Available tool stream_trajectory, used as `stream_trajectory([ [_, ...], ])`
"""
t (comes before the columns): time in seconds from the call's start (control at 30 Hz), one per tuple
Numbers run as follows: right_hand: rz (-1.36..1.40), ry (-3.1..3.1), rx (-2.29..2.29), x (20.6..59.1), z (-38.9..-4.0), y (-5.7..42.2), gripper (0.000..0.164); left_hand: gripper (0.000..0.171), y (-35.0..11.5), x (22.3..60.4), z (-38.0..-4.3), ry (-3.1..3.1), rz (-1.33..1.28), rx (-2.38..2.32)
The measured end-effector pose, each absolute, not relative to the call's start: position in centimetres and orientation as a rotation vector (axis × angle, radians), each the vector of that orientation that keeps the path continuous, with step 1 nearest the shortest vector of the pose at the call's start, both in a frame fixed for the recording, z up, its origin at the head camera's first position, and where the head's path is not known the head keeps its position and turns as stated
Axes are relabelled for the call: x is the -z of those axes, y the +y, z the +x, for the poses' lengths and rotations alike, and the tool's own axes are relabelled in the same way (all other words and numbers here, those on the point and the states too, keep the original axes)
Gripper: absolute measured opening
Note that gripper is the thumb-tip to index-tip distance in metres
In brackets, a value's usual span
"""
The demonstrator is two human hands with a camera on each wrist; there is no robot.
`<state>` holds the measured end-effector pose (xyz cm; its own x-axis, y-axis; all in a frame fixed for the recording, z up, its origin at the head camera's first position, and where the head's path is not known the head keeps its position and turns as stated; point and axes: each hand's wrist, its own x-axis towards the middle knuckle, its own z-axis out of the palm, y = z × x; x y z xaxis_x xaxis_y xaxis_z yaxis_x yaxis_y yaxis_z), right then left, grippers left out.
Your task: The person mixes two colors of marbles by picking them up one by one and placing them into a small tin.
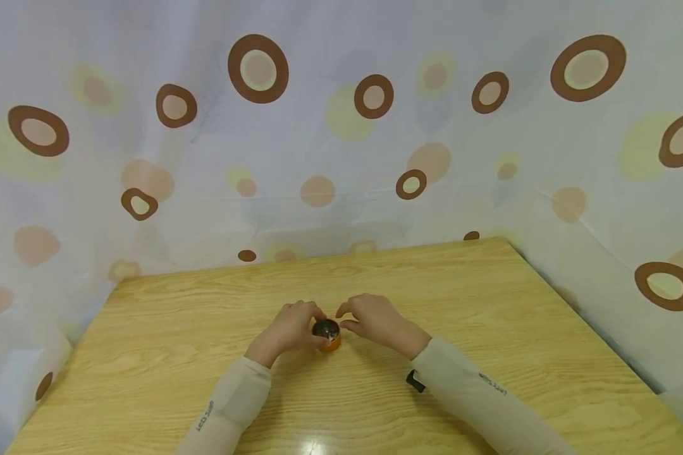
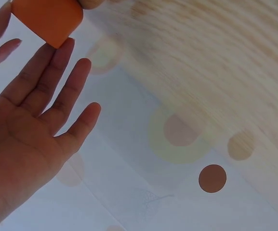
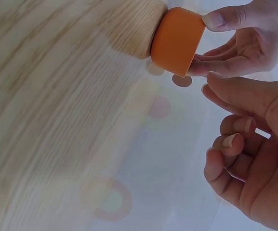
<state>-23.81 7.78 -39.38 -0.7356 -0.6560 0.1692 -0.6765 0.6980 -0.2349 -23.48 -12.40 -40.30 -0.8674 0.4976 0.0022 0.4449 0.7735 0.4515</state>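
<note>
A small orange round container [image 1: 334, 344] with a dark, shiny top stands on the wooden table. My left hand [image 1: 291, 327] holds it from the left, thumb at the near side and fingers round the far side. In the right wrist view, that thumb presses the rim of the container [image 3: 177, 41]. My right hand [image 1: 375, 318] hovers just to the right, apart from it. Its thumb and index fingertip are close together, the other fingers loosely bent, and nothing shows between them. What the dark top consists of is too small to tell.
The light wooden table [image 1: 205, 335] reaches back to a white curtain [image 1: 319, 145] printed with brown, peach and yellow circles. The curtain also runs along the left and right sides. A black strap piece [image 1: 415, 381] shows at the right wrist.
</note>
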Motion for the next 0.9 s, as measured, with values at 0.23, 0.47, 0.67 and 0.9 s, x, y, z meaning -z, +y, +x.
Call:
stream_trajectory([
  [0.23, 1.088, -2.837, -0.447, 39.6, -24.0, 7.9, 0.018, 0.038, -12.8, 40.4, -23.7, 2.803, 0.743, -0.705],
  [0.47, 1.057, -2.860, -0.494, 39.8, -24.3, 8.0, 0.018, 0.040, -13.0, 40.9, -24.1, 2.772, 0.745, -0.678],
  [0.67, 1.024, -2.892, -0.493, 40.0, -24.4, 8.3, 0.019, 0.043, -12.9, 41.0, -24.1, 2.758, 0.766, -0.622],
  [0.9, 1.036, -2.881, -0.487, 40.2, -24.1, 8.8, 0.018, 0.055, -12.8, 41.4, -23.6, 2.750, 0.769, -0.618],
])
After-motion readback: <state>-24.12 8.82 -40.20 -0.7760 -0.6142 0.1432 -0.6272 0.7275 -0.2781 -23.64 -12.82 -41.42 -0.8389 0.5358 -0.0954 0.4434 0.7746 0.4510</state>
